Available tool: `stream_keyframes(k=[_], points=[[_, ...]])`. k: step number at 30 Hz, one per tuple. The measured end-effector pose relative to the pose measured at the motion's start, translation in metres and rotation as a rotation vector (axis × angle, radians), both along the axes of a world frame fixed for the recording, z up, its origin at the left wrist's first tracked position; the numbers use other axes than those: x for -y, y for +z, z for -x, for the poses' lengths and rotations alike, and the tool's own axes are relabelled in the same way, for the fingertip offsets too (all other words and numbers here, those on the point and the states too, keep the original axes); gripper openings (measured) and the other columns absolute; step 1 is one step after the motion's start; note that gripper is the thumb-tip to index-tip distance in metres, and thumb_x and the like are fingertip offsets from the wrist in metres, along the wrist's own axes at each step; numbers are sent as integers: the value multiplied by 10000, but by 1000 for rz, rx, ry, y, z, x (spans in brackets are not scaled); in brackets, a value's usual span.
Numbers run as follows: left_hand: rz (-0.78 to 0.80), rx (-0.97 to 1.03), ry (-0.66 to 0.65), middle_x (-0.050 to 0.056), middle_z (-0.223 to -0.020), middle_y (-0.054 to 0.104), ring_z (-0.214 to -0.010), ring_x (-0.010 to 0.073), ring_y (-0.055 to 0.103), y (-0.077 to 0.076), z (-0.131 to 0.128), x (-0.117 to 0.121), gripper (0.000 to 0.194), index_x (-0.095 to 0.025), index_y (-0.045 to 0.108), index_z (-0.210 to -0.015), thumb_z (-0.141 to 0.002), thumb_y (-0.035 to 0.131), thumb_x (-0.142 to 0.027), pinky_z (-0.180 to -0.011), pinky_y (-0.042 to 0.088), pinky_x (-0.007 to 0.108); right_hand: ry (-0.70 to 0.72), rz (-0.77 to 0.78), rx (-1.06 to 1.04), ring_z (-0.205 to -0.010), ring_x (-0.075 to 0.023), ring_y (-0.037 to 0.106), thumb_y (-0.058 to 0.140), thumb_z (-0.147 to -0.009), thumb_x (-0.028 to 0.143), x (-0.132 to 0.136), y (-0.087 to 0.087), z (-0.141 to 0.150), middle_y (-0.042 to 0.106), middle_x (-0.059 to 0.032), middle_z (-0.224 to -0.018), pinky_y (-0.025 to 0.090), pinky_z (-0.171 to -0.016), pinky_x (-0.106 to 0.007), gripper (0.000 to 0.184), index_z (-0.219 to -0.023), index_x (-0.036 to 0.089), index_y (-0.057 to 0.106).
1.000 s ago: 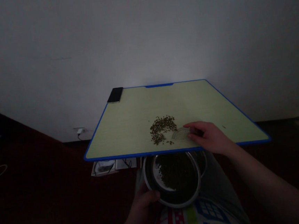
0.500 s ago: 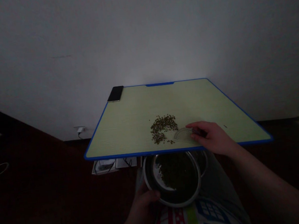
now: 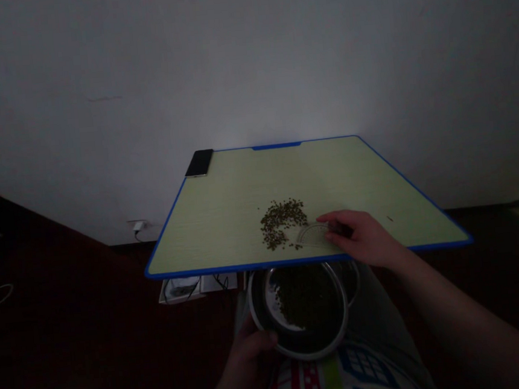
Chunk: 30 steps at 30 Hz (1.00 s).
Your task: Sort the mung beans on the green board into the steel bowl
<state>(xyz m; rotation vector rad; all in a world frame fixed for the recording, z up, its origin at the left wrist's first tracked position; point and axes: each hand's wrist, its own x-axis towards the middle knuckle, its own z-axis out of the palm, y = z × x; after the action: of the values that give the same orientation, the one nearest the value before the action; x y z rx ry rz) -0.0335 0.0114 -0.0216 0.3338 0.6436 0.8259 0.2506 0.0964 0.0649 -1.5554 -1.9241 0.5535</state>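
My right hand (image 3: 353,235) pinches a clear protractor (image 3: 313,234) just above the table top, near its front edge. The protractor's curved side faces a scattered patch of small brown grains (image 3: 276,222), which lies to its left in a rough arc. Below the table edge, my left hand (image 3: 255,352) grips the rim of a round metal pot (image 3: 256,298) at its lower left. Dark grains (image 3: 309,296) cover much of the pot's bottom, leaving shiny metal bare on the left. The pot rests over my lap.
The pale table (image 3: 330,176) has a blue edge and stands against a grey wall. A dark phone (image 3: 199,163) lies at its far left corner. A small dark sliver (image 3: 390,219) lies right of my hand. White boxes with cables (image 3: 186,288) sit below the table.
My right hand has shifted slightly left with the protractor, whose curved edge is now closer to the grains. My left hand and the pot have stayed about where they were.
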Motion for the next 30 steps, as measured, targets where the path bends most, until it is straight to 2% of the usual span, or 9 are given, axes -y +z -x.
stream_keyframes(k=[6, 18, 24, 30], points=[[11, 43, 14, 79, -1010, 804, -1072, 311, 693, -5, 0, 0, 674, -202, 632, -1268, -607, 686, -81, -957, 514, 419, 46, -11, 6, -597, -154, 543, 586, -799, 231, 1, -3, -3, 609, -21, -679, 433, -573, -284, 351, -1115, 138, 706], [32, -2, 33, 94, -1018, 800, -1067, 339, 691, 1, -1, 0, 590, -187, 704, -1155, -578, 698, -64, -904, 544, 416, 28, -13, -3, -600, -150, 555, 587, -801, 235, 0, -3, -2, 636, -29, -697, 448, -571, -279, 351, -1118, 145, 707], [40, -43, 35, 93, -991, 802, -1030, 329, 706, 7, -1, 0, 657, -191, 662, -1230, -586, 682, -61, -877, 558, 416, 51, -6, 4, -625, -157, 576, 578, -806, 232, -2, -1, 1, 649, -35, -717, 462, -593, -283, 358, -1130, 145, 703], [56, -32, 31, 100, -1032, 795, -1036, 328, 704, 8, -2, -1, 608, -188, 693, -1166, -569, 694, -68, -897, 547, 426, 65, 5, -4, -603, -153, 571, 575, -805, 242, 2, 1, 1, 644, -30, -699, 458, -567, -271, 356, -1120, 152, 714]])
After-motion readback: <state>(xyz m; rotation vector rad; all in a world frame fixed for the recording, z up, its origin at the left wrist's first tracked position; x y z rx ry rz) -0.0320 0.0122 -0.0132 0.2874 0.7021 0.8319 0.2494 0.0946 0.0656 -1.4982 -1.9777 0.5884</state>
